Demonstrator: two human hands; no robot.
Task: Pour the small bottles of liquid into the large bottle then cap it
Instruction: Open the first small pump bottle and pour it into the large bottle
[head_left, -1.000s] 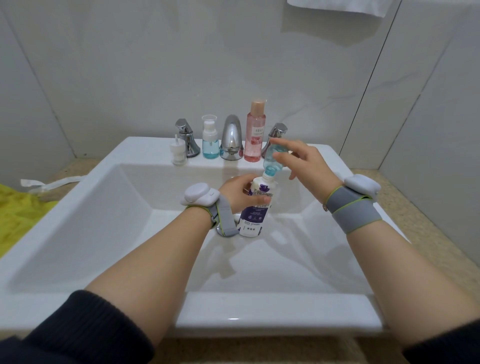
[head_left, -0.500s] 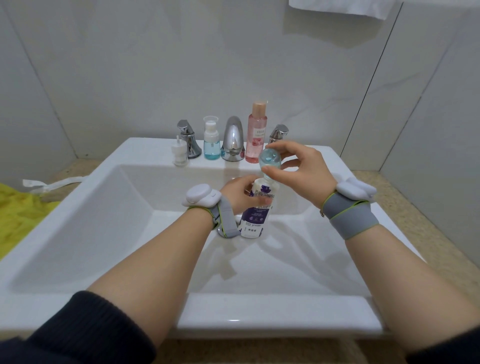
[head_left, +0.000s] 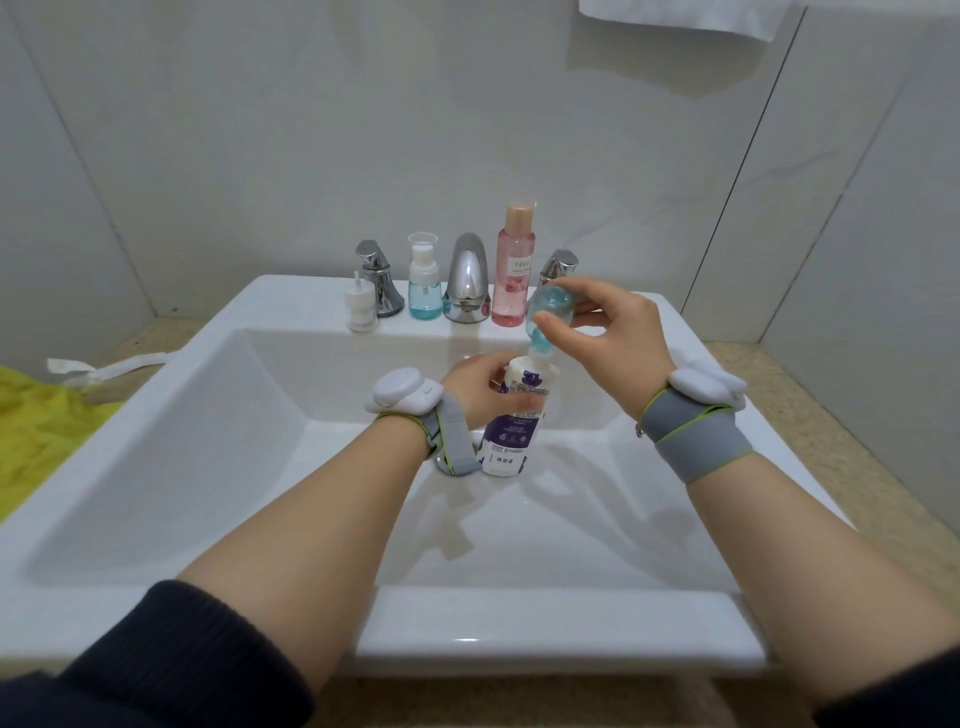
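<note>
Over the sink basin (head_left: 291, 467), I have the large bottle (head_left: 511, 415) standing upright on the basin floor, white with a purple label. My left hand (head_left: 480, 392) is wrapped round its upper body, fingers curled on the label, thumb side hidden. My right hand (head_left: 605, 332) pinches the small blue bottle (head_left: 545, 319), tipped upside down with its neck touching or sitting in the large bottle's mouth; exact seating too small to tell. Blue liquid shows in the neck, so I judge the pour is underway, not finished.

Handling, my guess: small bottle looks like light clear plastic, smooth and possibly wet, so slippery. Best held round its wide body, as now, not the neck. Squeezing may speed flow but risks a slip off the mouth. Large bottle looks like stiff plastic, narrow base, tippy while part full. Grip at mid body or shoulder keeps it steady against the push from above.

On the back ledge, well apart from the hands: a white pump cap (head_left: 360, 310), a second blue bottle (head_left: 425, 283), a pink bottle (head_left: 513, 265), the faucet (head_left: 467, 278) between them. The white pump cap is probably the large bottle's closure, I can't confirm. Capping not yet done.
</note>
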